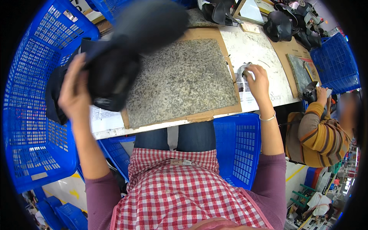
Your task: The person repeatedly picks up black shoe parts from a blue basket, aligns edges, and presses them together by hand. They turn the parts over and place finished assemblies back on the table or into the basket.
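Observation:
At the left, my left hand point(75, 95) grips a black leather-like workpiece point(110, 77), blurred by motion. A large dark rounded form point(152, 24) reaches over the board's far corner; blur hides whether it belongs to the same piece. Another black piece point(54, 97) hangs just left of that hand, against the basket. A speckled stone-like board point(184, 80) lies on cardboard before me. Beyond its right edge, my right hand point(258, 82) has its thumb and fingers curled on a small grey object point(241, 73), partly hidden, over printed paper point(245, 97).
A tall blue plastic basket point(28, 86) stands at my left; another blue basket point(238, 146) sits below the table edge. Several black pieces point(279, 26) lie at the far right. A co-worker in a striped sweater point(325, 135) works beside a hammer point(308, 72) and a blue crate point(335, 63).

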`<state>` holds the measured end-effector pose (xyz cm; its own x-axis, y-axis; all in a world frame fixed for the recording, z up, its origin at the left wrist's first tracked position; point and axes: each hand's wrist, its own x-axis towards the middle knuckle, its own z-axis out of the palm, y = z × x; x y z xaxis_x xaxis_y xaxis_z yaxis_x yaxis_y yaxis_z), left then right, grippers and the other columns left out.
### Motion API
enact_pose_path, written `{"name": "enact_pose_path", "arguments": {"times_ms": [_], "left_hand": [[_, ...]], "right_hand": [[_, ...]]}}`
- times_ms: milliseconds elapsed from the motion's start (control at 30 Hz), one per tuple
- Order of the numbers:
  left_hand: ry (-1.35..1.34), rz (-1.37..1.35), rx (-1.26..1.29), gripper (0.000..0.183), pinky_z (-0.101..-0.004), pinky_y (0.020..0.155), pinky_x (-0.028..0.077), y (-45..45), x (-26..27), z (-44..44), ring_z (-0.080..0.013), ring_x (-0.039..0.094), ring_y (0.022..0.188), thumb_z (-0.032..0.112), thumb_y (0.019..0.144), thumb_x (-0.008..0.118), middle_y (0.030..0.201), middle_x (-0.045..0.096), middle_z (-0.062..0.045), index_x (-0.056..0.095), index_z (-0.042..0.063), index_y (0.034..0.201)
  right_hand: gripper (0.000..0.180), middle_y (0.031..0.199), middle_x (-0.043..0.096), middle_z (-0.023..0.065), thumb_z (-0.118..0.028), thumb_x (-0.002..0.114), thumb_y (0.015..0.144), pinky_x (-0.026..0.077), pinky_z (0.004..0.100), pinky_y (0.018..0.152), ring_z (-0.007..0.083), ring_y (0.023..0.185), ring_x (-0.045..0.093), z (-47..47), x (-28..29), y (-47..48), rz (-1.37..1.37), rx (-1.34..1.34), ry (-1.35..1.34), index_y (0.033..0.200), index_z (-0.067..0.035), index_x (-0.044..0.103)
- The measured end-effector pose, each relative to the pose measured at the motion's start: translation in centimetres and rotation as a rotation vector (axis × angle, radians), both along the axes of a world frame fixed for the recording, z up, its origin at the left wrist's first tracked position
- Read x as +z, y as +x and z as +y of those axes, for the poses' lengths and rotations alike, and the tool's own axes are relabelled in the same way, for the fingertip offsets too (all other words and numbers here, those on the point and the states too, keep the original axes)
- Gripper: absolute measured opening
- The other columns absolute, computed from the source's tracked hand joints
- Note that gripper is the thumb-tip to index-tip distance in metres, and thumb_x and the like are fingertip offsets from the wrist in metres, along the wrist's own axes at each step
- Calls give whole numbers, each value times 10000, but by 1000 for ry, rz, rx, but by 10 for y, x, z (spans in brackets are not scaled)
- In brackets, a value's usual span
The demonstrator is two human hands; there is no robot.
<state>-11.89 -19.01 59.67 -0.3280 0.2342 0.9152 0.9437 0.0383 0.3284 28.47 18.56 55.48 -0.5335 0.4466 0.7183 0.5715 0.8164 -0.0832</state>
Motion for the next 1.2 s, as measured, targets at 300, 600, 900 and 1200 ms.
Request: {"name": "enact_pose_path", "arguments": {"times_ms": [300, 600, 900, 1200], "left_hand": [[-91, 147, 992, 342, -351, 1044, 533, -98, 30, -146, -312, 636, 1263, 88, 1038, 603, 1390, 646, -180, 652, 89, 1376], [-196, -107, 666, 310, -425, 1160, 420, -70, -12, -84, -308, 510, 1409, 228, 1013, 656, 1517, 558, -108, 720, 172, 1310], [-204, 348, -366, 653, -451, 1178, 399, 89, 38, -12, -322, 504, 1406, -54, 731, 745, 1470, 595, -86, 694, 167, 1343], [-139, 140, -702, 732, -487, 1098, 469, 143, -14, -13, -375, 552, 1321, -4, 738, 729, 1445, 561, -194, 542, 23, 1445]], "right_hand": [[741, 1411, 519, 315, -268, 792, 855, 400, 476, 1144, 461, 1340, 477, 64, 50, -264, 368, 252, -100, 1400, 123, 477], [375, 911, 720, 242, -343, 690, 948, 547, 489, 799, 443, 927, 689, 69, 114, -216, 315, 62, -220, 1194, -62, 709], [316, 891, 720, 0, 17, 652, 809, 499, 380, 853, 251, 872, 690, -153, 182, -82, -554, 637, 416, 1054, -183, 637], [260, 934, 729, -2, -102, 761, 788, 519, 381, 777, 248, 889, 705, -192, 165, -69, -509, 591, 281, 1019, -173, 667]]}}
